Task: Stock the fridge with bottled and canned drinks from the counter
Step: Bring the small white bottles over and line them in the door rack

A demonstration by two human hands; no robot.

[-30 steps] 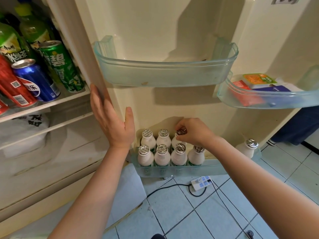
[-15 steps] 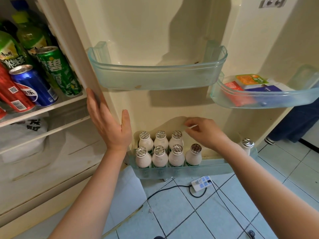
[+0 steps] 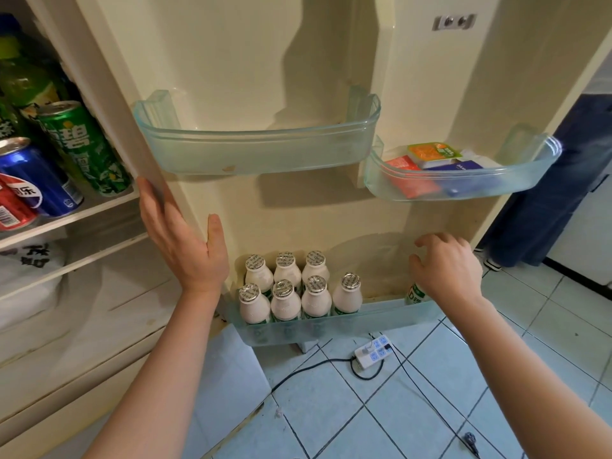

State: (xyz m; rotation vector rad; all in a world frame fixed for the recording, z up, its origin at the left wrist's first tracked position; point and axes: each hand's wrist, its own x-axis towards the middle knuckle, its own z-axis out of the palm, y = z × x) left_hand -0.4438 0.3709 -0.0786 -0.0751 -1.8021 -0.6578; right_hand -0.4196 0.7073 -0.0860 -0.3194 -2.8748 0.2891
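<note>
Fridge door (image 3: 298,210) meets flat left hand (image 3: 185,246); right hand (image 3: 447,270) hovers over bottle (image 3: 414,295), grip released.

We've got readable print on two cans and one bottle.
Up and left of the left hand (image 3: 185,246), the green can (image 3: 82,147) shows a big white 碧. Farther left of that hand, the blue can (image 3: 36,183) carries 乐 on its round red, white and blue emblem, and the red can (image 3: 13,207) beside it shows a barcode, digits too small for us. Left of that wrist, the white bag (image 3: 29,260) bears black characters we can't make out. Just under the right hand (image 3: 447,266), the white bottle (image 3: 415,294) shows a green D. Print on the foil caps (image 3: 350,280) between both hands is too fine.
</note>
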